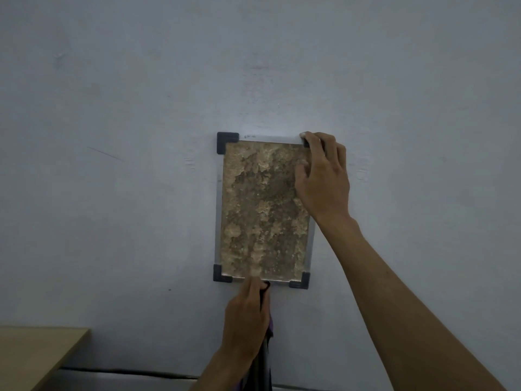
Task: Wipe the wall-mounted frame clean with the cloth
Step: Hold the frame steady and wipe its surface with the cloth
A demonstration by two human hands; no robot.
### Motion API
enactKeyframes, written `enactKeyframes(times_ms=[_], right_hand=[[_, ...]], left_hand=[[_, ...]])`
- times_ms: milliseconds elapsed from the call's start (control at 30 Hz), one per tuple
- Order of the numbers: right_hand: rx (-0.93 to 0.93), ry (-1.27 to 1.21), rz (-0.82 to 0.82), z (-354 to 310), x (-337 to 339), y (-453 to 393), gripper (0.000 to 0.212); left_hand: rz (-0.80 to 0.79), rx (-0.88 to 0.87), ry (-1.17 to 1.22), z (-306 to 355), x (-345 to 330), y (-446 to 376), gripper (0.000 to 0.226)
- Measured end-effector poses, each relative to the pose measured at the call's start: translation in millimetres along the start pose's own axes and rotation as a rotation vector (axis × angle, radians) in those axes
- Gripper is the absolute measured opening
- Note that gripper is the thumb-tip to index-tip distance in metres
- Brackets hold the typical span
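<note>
A wall-mounted frame (218,210) hangs on the pale wall, with a silver rim, dark corner caps and a mottled brown panel. My right hand (324,179) grips its upper right corner, thumb on the panel and fingers over the rim. My left hand (248,317) is at the middle of the bottom edge, closed on a dark cloth (265,359) that hangs down from it; a fingertip touches the lower rim. Most of the cloth is hidden behind the hand and forearm.
A light wooden tabletop (36,351) juts in at the bottom left. A dark cable or seam (127,372) runs along the wall base. Bare wall (127,165) surrounds the frame on all sides.
</note>
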State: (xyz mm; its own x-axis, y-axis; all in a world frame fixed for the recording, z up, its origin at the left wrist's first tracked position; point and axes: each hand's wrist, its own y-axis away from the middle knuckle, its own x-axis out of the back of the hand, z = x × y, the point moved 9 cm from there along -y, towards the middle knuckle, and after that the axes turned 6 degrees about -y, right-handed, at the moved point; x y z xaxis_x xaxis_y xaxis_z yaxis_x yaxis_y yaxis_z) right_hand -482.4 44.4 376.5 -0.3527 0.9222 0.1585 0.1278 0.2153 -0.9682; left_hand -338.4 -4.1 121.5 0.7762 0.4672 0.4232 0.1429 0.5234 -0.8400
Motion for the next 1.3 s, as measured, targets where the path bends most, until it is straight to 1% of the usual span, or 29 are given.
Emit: enactKeyframes(times_ms=[100,200,300,400,500,567,667,767,833,900,967,1000,1033,1100,1167,1233,1300], right_hand=[[-0.004,-0.001,0.003,0.2,0.2,0.0,0.052],[0.001,0.004,0.007,0.2,0.6,0.6,0.054],[0.000,0.003,0.007,0.3,0.1,0.7,0.054],[0.000,0.006,0.003,0.1,-0.3,1.2,0.055],[0.004,0.003,0.004,-0.1,0.1,0.7,0.054],[0.003,0.006,0.004,-0.1,0.1,1.0,0.054],[0.006,0.009,0.003,-0.2,0.8,0.5,0.054],[0.007,0.008,0.002,-0.3,-0.2,1.1,0.054],[0.003,0.004,0.004,-0.7,-1.4,1.3,0.053],[-0.003,0.004,0.014,0.0,-1.1,1.3,0.053],[-0.004,0.003,0.016,-0.4,-1.4,2.0,0.053],[-0.002,0.002,0.013,-0.6,-1.4,1.7,0.053],[0.000,0.003,0.010,-0.6,-1.0,1.4,0.053],[0.002,0.007,0.002,-0.6,-0.1,0.9,0.053],[0.004,0.012,-0.001,-0.7,0.5,1.0,0.054],[0.010,0.015,0.001,-2.0,0.8,0.9,0.053],[0.009,0.013,0.001,-1.8,0.2,1.3,0.053]], left_hand=[[0.030,-0.004,0.069,12.3,8.3,-15.4,0.014],[0.139,-0.048,0.119,37.5,28.4,-53.2,0.006],[0.220,-0.058,0.100,57.2,41.9,-86.8,0.006],[0.205,-0.106,0.040,59.3,34.1,-77.7,0.005],[0.120,-0.193,-0.052,49.0,16.4,-39.2,0.014],[0.080,-0.162,-0.050,36.5,10.3,-25.2,0.018],[0.136,-0.048,0.038,28.1,22.5,-44.9,0.009],[0.219,-0.029,0.043,31.5,37.6,-70.7,0.007],[0.199,-0.081,0.007,34.4,36.1,-68.4,0.007],[0.125,-0.177,-0.062,36.5,24.6,-49.8,0.006],[0.033,-0.246,-0.122,36.1,12.8,-32.3,0.018],[0.016,-0.243,-0.113,34.2,10.8,-31.7,0.020],[0.020,-0.211,-0.083,33.7,13.9,-37.4,0.016],[0.080,-0.128,-0.004,35.7,27.5,-56.1,0.005],[0.162,-0.084,0.036,37.6,41.1,-73.3,0.006],[0.178,-0.098,0.021,38.3,45.6,-78.2,0.007],[0.142,-0.160,-0.041,35.8,41.1,-67.2,0.005]])
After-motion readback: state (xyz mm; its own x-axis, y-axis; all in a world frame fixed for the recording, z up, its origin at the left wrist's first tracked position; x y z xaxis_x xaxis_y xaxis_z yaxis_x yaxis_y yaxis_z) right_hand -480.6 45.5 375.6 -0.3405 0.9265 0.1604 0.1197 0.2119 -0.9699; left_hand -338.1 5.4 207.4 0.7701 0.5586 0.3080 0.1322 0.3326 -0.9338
